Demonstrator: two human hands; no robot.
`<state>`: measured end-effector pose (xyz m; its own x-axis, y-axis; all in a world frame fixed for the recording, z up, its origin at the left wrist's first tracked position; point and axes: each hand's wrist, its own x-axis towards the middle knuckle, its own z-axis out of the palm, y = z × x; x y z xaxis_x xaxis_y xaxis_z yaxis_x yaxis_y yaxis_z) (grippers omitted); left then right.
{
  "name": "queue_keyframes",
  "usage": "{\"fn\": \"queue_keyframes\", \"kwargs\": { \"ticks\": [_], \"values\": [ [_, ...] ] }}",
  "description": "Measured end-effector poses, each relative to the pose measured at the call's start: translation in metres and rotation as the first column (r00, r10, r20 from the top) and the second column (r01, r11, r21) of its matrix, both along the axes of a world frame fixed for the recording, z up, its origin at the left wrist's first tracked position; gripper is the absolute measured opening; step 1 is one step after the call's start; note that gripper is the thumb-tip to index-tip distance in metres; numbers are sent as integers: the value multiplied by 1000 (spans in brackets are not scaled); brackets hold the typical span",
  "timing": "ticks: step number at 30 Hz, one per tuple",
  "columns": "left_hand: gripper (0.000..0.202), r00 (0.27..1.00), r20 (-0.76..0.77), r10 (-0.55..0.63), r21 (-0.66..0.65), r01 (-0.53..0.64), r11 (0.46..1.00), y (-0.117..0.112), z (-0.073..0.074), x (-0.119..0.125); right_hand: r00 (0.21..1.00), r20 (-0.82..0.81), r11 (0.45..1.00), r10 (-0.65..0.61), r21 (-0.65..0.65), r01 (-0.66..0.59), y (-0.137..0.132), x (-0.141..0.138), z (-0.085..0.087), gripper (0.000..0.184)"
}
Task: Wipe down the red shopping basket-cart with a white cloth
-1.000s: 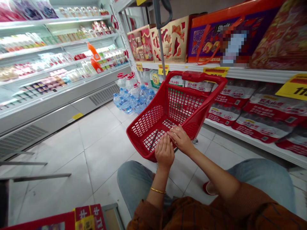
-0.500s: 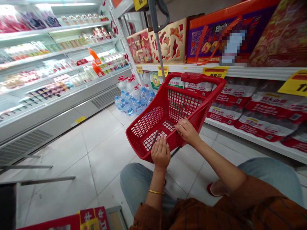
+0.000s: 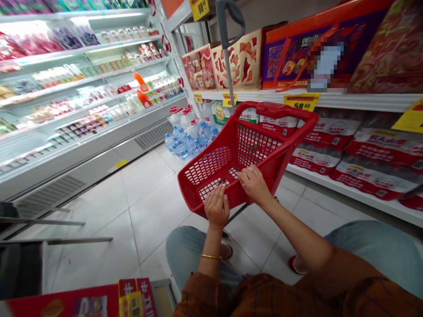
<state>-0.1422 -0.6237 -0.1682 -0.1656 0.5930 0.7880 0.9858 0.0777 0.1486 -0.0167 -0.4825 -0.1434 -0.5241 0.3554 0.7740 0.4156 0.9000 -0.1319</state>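
A red plastic shopping basket [image 3: 211, 160] with lattice sides stands in front of my knees, its handle [image 3: 277, 110] raised at the far end. My left hand [image 3: 217, 207] is closed over the near rim at the basket's front corner, a gold bangle on its wrist. Further along that same rim, my right hand [image 3: 254, 184] is wrapped over the edge, its thumb out of sight. Nothing but the lattice floor shows inside the basket. A grey pull handle [image 3: 231, 22] on a metal pole rises behind it.
An open dairy cooler [image 3: 92, 145] runs along the left. Bottled water [image 3: 191, 138] sits on the floor by its end. To the right, a shelf [image 3: 363, 101] carries gift boxes above red-wrapped water packs [image 3: 376, 171]. Metal legs [image 3: 79, 241] and a red box [image 3: 66, 304] are at lower left.
The whole view has shifted a little, so the shelves and basket appear further right. Both hands keep their hold on the basket's rim.
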Motion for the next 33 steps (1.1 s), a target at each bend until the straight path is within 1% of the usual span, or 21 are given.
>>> {"fn": "queue_keyframes", "kwargs": {
  "ticks": [2, 4, 6, 8, 11, 16, 19, 24, 28, 31, 33],
  "values": [
    [38, 999, 7, 40, 11, -40, 999, 4, 4, 5, 1000, -13, 1000, -19, -11, 19, -5, -3, 0, 22],
    [40, 997, -5, 71, -6, -71, 997, 13, 9, 14, 999, -16, 999, -36, -12, 35, -10, -5, 0, 22],
    [43, 999, -30, 15, -32, -16, 999, 24, 13, 25, 1000, -3, 1000, -26, -16, 26, -14, -5, 0, 23],
    [44, 999, -3, -51, -32, 51, 998, 35, 15, 35, 1000, 7, 1000, 3, -27, -3, -16, -3, -1, 26],
    [46, 995, 67, -70, -27, 72, 997, 43, 12, 43, 999, 10, 999, 40, -21, -40, -14, 3, -4, 31],
    [48, 995, 2, -96, -78, 95, 992, 44, 5, 43, 993, 64, 994, 96, 38, -98, -2, 17, -9, 32],
    [49, 995, -36, -94, -82, 91, 992, 44, 4, 44, 990, 82, 989, 113, 81, -120, 9, 26, -10, 32],
    [47, 996, -67, -56, -67, 52, 996, 45, 1, 50, 994, 76, 987, 73, 138, -83, 29, 42, -10, 31],
    [48, 996, -62, -57, -71, 52, 996, 43, 1, 54, 999, 19, 990, 44, 132, -46, 44, 55, -7, 32],
    [47, 997, -48, -58, -68, 55, 996, 43, 2, 55, 999, -32, 994, -3, 106, 7, 49, 56, -4, 32],
    [46, 998, -34, -61, -58, 59, 997, 44, 2, 55, 997, -82, 996, -16, 90, 24, 47, 52, -3, 30]
  ]
}}
